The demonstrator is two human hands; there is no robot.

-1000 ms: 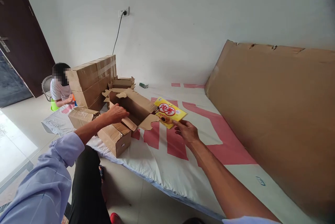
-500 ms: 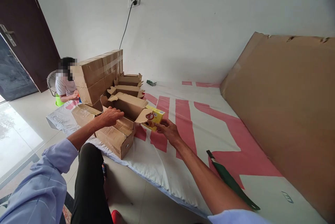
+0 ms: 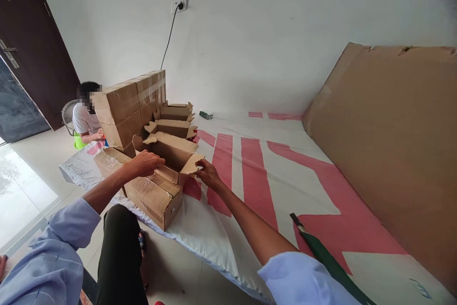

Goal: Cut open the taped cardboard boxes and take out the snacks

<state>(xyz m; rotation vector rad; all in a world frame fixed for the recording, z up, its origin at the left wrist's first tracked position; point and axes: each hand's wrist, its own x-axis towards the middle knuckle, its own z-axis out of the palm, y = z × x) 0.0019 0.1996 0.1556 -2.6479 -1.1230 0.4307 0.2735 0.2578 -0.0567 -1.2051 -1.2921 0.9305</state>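
Note:
An open brown cardboard box (image 3: 174, 152) lies on a white and red sheet (image 3: 257, 172). My left hand (image 3: 144, 163) rests on the box's near edge with its fingers curled over the flap. My right hand (image 3: 209, 175) pinches the torn right flap (image 3: 192, 164) of the same box. The yellow packet seen earlier is out of sight. A taped flat carton (image 3: 153, 195) lies just in front of the open box, under my left forearm.
Stacked sealed cartons (image 3: 132, 105) and two more open boxes (image 3: 174, 119) stand behind. A person (image 3: 85, 117) sits at the far left by a green tub. A large cardboard sheet (image 3: 392, 143) leans on the right wall. A dark green object (image 3: 321, 255) lies near my right arm.
My right hand carried the yellow packet left to the open box, and the packet is now gone from view. That hand now grips the box's right flap. My left hand stayed on the box.

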